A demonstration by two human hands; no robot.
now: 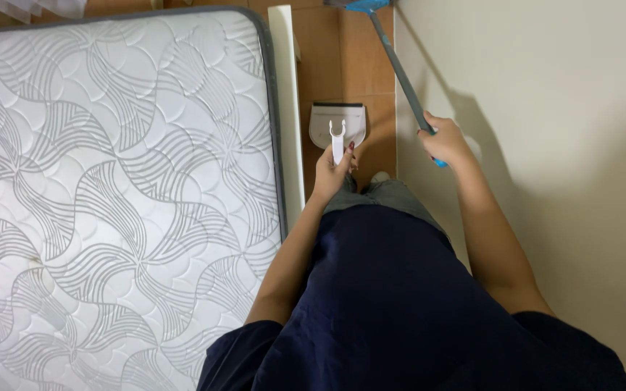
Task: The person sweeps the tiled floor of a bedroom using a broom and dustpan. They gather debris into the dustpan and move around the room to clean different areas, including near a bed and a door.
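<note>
My left hand [333,172] grips the white handle of a white dustpan [337,124], whose pan hangs low over the brown tiled floor [325,65] in the narrow gap between bed and wall. In my right hand [443,141] is the grey handle of a broom [397,66], held close to the wall. The handle slants up and to the left, ending in a blue broom head at the top edge of the view. I am standing, in a dark blue top and grey trousers.
A bare white quilted mattress [110,195] with grey edging fills the left side, on a white bed frame [288,108]. A plain cream wall [545,145] bounds the right. The strip of floor between them is narrow.
</note>
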